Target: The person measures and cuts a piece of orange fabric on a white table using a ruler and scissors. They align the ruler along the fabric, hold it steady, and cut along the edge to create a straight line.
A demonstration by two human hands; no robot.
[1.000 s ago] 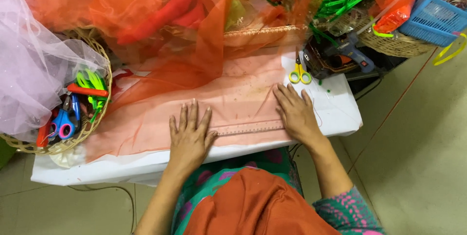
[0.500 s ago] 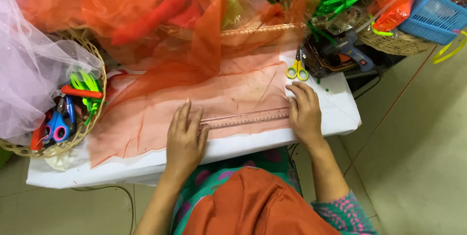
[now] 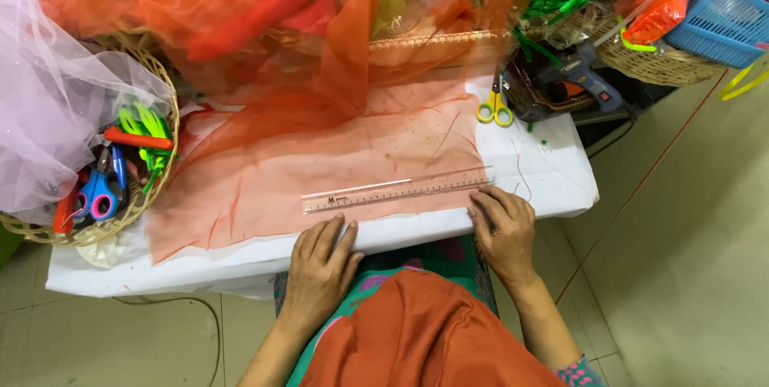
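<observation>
A sheet of sheer orange fabric lies spread on the white table. A clear plastic ruler lies across its near edge. My left hand rests flat at the table's front edge, just below the ruler's left end, fingers together. My right hand lies palm down at the front edge, below the ruler's right end, its fingertips close to it. Neither hand holds anything. Yellow-handled scissors lie at the fabric's far right edge.
A wicker basket at the left holds scissors and coloured tools, with pale pink tulle draped over it. More orange fabric is piled at the back. A glue gun, a second wicker basket and a blue plastic basket sit at the right.
Both hands have slid back off the fabric and ruler toward the table's front edge. The ruler now lies uncovered on the fabric.
</observation>
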